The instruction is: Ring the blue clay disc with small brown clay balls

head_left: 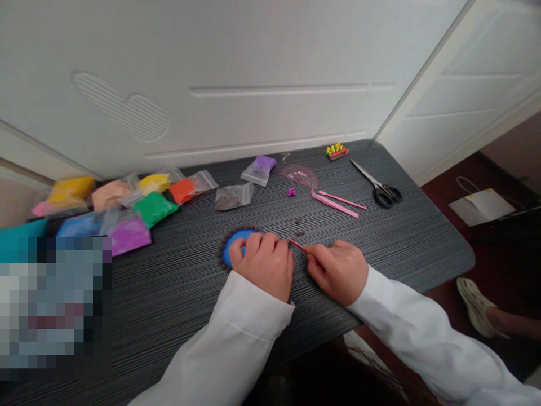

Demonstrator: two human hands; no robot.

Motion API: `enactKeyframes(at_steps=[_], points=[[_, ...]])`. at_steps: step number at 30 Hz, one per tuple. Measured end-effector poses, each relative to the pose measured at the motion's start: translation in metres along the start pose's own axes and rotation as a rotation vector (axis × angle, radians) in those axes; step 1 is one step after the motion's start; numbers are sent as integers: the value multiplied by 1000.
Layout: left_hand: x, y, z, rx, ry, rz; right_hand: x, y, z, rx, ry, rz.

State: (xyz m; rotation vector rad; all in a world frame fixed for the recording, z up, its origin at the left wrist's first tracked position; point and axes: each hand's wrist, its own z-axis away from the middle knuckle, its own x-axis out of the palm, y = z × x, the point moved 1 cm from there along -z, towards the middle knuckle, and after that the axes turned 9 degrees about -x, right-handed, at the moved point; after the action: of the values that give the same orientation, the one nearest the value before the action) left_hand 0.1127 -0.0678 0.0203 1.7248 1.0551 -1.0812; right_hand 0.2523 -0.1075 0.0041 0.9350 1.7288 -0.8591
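A blue clay disc point(236, 246) edged with small dark brown lumps lies flat on the dark table, partly hidden under my left hand point(267, 264). The fingers of that hand are curled together over the disc's right side, and their tips are hidden. My right hand point(337, 272), just to the right, is closed around a thin pink modelling tool point(298, 245), whose tip points left toward my left hand's fingers. Beyond the tool lie two small dark brown clay pieces point(300, 233).
Bags of coloured clay point(155, 210) crowd the left, with a bag of dark clay point(232, 196) and a purple one point(264, 163) farther right. Behind my hands lie a purple clay lump point(291, 192), pink protractor point(301, 175), pink tweezers point(336, 205), scissors point(380, 189) and a small flowered clay piece point(337, 151).
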Motion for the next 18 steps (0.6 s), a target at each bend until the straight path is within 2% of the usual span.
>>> enactKeyframes(at_steps=[8,18], points=[[4,-1,0,15,24,-5,-1,-2,-1,-27,24,-2],[7,-2,-2,21,50,-26,-1,-2,-1,-41,-14,-1]])
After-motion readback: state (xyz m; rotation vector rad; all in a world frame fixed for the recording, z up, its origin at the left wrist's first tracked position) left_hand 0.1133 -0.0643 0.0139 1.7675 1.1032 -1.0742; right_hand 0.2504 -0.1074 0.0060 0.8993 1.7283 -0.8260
